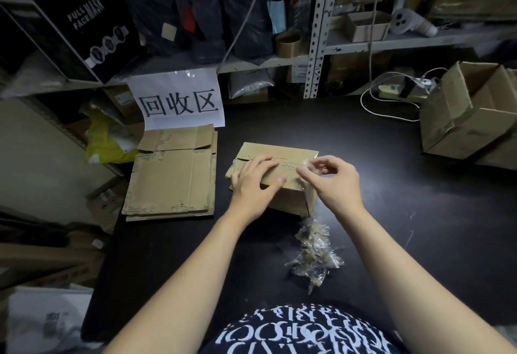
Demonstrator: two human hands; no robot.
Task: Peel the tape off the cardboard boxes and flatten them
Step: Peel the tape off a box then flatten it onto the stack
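A small closed cardboard box stands in the middle of the black table. My left hand lies flat on its top near the left end, fingers straight, pressing it down. At the box's right end my right hand pinches a strip of clear tape that is partly lifted off the top seam. A crumpled heap of peeled clear tape lies on the table in front of the box.
A stack of flattened boxes lies to the left under a white paper sign. An open cardboard box stands at the right with cables and a power strip behind. Metal shelving full of goods lines the back.
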